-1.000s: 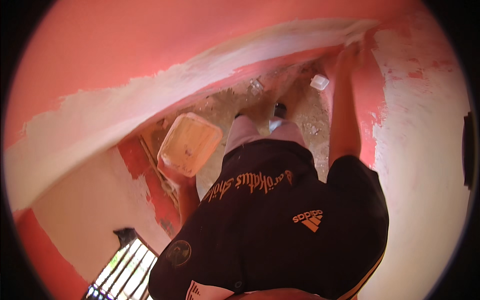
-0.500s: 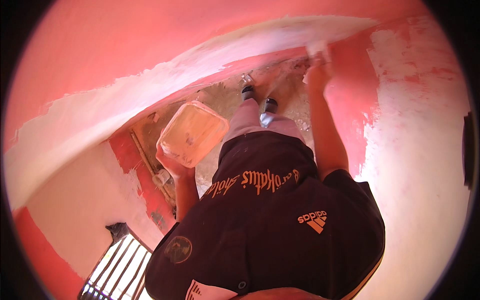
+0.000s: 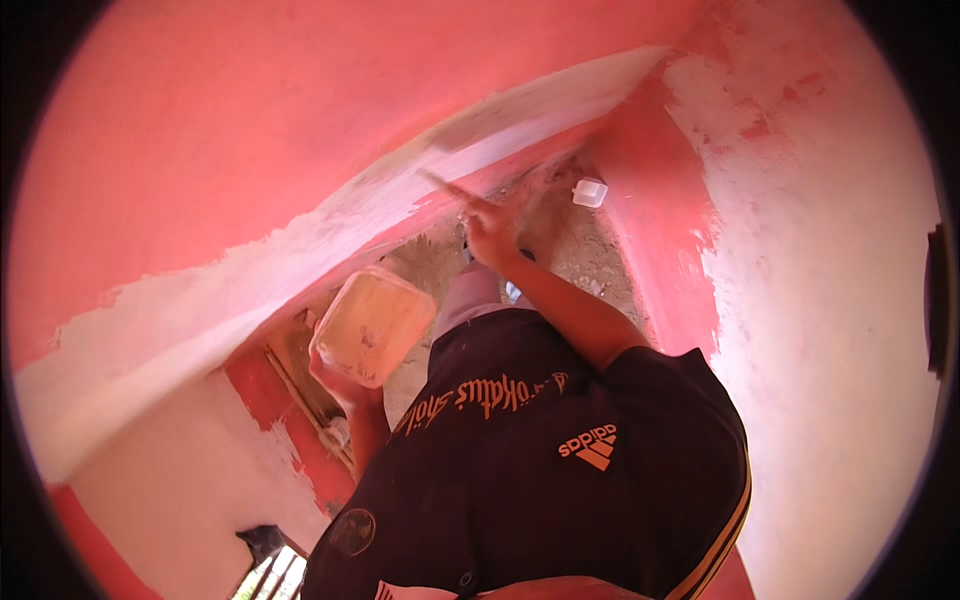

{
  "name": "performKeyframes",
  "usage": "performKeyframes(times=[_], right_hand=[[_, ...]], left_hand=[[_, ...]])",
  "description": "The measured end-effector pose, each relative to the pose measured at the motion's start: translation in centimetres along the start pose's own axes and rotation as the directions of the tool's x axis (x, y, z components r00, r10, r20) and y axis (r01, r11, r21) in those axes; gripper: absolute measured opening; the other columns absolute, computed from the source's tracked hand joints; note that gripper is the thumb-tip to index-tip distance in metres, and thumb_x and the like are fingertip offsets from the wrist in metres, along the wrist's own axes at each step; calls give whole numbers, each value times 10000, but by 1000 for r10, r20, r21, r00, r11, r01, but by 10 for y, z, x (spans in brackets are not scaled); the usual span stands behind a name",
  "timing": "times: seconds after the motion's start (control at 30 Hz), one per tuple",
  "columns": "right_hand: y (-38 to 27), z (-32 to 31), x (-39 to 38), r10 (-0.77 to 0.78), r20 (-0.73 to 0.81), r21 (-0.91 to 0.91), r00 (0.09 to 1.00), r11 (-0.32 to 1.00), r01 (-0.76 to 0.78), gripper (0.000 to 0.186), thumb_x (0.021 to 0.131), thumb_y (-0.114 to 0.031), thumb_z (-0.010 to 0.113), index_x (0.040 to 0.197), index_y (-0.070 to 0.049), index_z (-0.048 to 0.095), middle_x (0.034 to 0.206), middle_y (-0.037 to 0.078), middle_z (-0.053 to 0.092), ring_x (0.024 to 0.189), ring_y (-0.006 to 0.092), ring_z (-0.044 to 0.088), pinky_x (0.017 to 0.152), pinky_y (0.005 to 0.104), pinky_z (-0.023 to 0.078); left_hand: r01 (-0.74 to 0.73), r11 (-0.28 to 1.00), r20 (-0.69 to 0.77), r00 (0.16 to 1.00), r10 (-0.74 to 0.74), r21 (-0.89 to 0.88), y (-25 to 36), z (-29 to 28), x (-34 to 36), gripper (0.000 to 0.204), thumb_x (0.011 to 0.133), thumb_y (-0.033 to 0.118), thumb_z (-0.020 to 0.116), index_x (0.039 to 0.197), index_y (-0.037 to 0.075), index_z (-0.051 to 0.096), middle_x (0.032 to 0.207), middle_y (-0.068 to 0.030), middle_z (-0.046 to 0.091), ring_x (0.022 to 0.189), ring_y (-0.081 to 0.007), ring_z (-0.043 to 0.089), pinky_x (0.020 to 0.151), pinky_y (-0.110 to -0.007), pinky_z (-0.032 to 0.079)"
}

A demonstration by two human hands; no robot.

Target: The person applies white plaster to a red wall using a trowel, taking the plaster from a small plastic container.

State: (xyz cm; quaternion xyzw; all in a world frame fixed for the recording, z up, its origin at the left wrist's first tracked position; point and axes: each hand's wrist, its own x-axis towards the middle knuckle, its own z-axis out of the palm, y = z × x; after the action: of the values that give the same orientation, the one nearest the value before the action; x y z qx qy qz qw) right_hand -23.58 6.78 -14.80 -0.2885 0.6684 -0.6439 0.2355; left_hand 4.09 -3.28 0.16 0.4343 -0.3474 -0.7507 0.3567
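Left hand [image 3: 342, 382]: curled around the near-left edge of a shallow, rectangular, pale-orange tub [image 3: 372, 325], held left of the body. Right hand [image 3: 490, 237]: closed on a thin, motion-blurred tool [image 3: 447, 188], extending far-left toward the pink-and-white wall [image 3: 365, 200]; contact cannot be told. Far right, a small, translucent-white container [image 3: 590, 193] lies on the brown, littered floor [image 3: 585, 250].

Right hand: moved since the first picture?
Yes, leftward. Against the white container on the floor, the right hand was to its right and farther up the picture; now it is to its left and lower.
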Motion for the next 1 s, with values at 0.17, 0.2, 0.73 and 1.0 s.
performKeyframes(times=[0.17, 0.2, 0.73, 1.0], right_hand=[[51, -177, 73, 52, -702, -137, 711, 969, -206, 369, 1040, -122, 458, 1369, 3, 567, 1261, 150, 656, 1144, 241, 619, 983, 353, 479], [59, -217, 95, 41, -710, -140, 703, 970, -198, 369, 1040, -122, 458, 1369, 3, 567, 1261, 150, 656, 1144, 241, 619, 983, 353, 479], [93, -196, 92, 17, -839, 211, 543, 931, 298, 294, 998, -77, 544, 1252, -13, 677, 1017, 65, 680, 946, 124, 615, 764, 281, 504], [39, -211, 144, -98, -852, -126, 515, 992, -21, 302, 1013, -153, 530, 1253, -35, 672, 1025, 84, 661, 959, 174, 597, 820, 340, 484]], left_hand=[[-39, 999, -4, 999, 39, 32, 0, -6, 4, 511, 1006, 399, 398, 1305, 39, 605, 1251, -109, 653, 1152, -300, 632, 961, -445, 533], [-11, 1000, -12, 1000, 11, -11, 0, -6, 3, 508, 1005, 396, 399, 1304, 39, 604, 1261, -111, 648, 1157, -299, 629, 961, -445, 532], [-121, 970, 102, 990, 101, 212, 10, 19, -8, 488, 1018, 386, 396, 1282, 35, 608, 1244, -111, 646, 1140, -281, 627, 951, -426, 536], [-48, 993, 7, 999, 48, 109, 13, 22, -6, 484, 1023, 374, 395, 1285, 25, 604, 1242, -113, 646, 1130, -286, 633, 949, -421, 537]])
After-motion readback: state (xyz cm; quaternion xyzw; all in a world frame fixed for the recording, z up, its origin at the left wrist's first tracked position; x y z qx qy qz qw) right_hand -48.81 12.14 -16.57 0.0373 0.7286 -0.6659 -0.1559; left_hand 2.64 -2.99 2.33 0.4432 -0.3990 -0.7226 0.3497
